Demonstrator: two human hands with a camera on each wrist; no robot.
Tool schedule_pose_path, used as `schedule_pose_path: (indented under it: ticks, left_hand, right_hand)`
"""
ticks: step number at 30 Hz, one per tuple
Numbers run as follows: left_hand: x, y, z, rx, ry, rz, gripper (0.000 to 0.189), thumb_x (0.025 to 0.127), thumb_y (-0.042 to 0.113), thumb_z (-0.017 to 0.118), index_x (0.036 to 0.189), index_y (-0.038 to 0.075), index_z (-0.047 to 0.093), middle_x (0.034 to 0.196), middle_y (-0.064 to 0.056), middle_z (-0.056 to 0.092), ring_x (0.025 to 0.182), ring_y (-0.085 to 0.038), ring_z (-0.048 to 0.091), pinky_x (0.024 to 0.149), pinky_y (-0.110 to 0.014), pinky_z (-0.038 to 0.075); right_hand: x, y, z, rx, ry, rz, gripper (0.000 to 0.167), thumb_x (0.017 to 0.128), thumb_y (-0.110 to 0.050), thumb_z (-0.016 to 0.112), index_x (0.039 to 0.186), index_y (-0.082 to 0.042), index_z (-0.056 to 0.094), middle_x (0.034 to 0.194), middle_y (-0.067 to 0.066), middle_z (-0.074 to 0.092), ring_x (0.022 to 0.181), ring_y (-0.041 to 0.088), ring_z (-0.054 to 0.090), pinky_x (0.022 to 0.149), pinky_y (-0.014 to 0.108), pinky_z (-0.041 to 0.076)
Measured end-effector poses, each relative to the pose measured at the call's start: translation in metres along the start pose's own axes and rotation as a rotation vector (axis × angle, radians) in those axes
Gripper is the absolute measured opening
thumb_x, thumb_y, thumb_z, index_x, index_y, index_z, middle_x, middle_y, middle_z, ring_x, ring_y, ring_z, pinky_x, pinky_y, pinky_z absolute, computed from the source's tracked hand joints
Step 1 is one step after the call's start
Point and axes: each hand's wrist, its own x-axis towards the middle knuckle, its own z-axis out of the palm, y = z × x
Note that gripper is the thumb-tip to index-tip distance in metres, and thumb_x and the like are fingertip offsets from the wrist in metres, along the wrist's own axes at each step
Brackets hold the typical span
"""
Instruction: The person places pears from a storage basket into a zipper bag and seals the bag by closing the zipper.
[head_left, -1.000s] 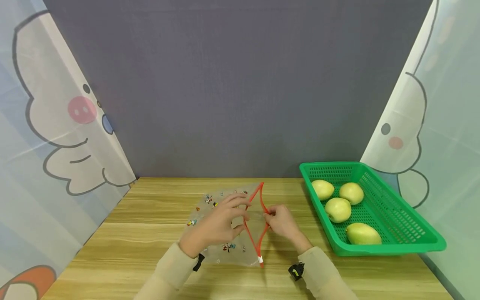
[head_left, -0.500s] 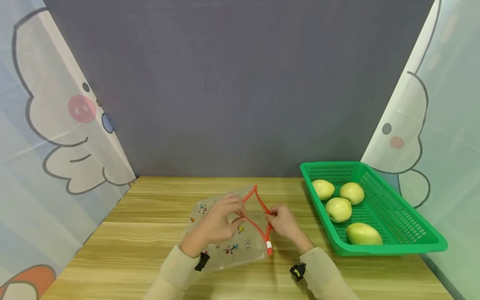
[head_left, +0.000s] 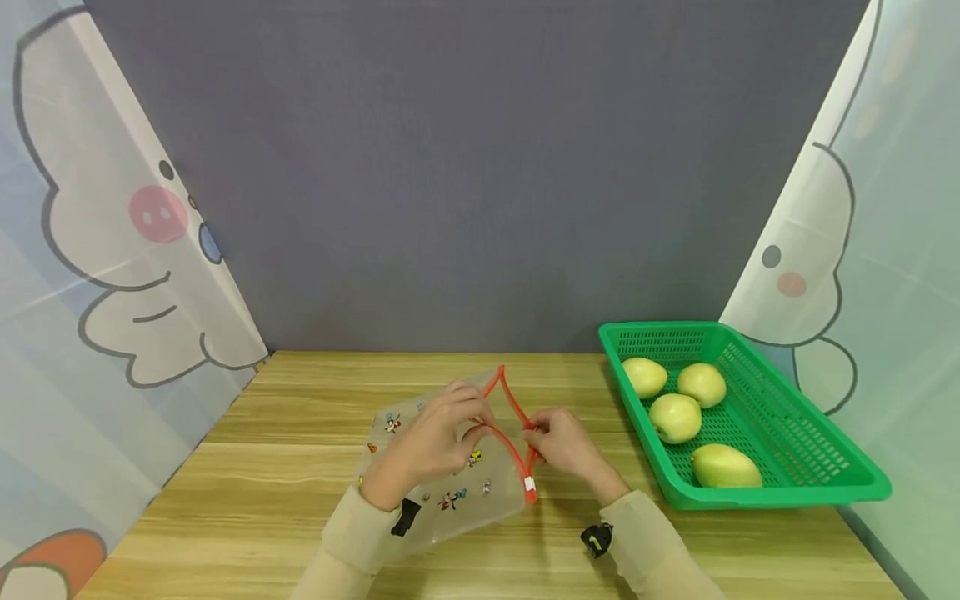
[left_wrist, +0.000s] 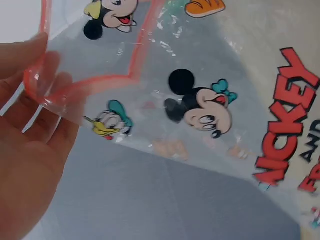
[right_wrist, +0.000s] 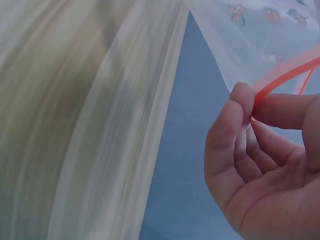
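Observation:
A clear plastic zip bag [head_left: 480, 492] printed with cartoon characters is held tilted above the table, its red-edged mouth spread into a diamond facing right. My left hand [head_left: 433, 442] pinches the left side of that mouth; the left wrist view shows thumb and fingers on the red strip [left_wrist: 100, 80]. On the opposite side, my right hand [head_left: 566, 446] grips the red edge between thumb and index finger, plainly visible in the right wrist view [right_wrist: 265, 165]. The white slider [head_left: 529, 483] sits at the near corner of the mouth. Part of the bag is hidden behind the left hand.
A green plastic basket [head_left: 780, 498] stands to the right on the wooden table [head_left: 247, 492], with several pale yellow-green fruits [head_left: 676, 418] inside. A dark grey panel [head_left: 480, 175] rises behind the table, and cartoon-printed curtains [head_left: 112, 333] flank both sides.
My left fingers, spread wide at the bag's mouth a second ago, have come together on its left edge. The bag's mouth has shifted slightly left, its slider end higher. My right hand keeps its grip.

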Motion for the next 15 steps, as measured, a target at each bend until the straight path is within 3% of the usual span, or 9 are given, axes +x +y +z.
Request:
schedule_pose_path:
  ticks: [9,15]
  left_hand:
    - [0.003,0.009,-0.005,0.299,-0.01,0.078,0.021,0.085,-0.008,0.074,0.09,0.013,0.072,0.089,0.005,0.066,0.097,-0.017,0.06,0.089,-0.03,0.049]
    - [0.008,0.017,-0.01,0.465,-0.057,0.06,0.033,0.075,-0.017,0.073,0.091,0.012,0.074,0.09,0.004,0.065,0.094,-0.019,0.058,0.082,-0.033,0.048]
  right_hand:
    - [-0.001,-0.001,-0.002,0.012,-0.038,0.018,0.01,0.097,-0.001,0.064,0.095,0.006,0.071,0.065,0.003,0.061,0.054,0.019,0.061,0.048,0.027,0.047]
    - [0.0,-0.001,-0.003,0.009,-0.041,0.034,0.01,0.098,-0.001,0.064,0.094,0.005,0.071,0.068,0.009,0.062,0.055,0.023,0.062,0.049,0.029,0.047]
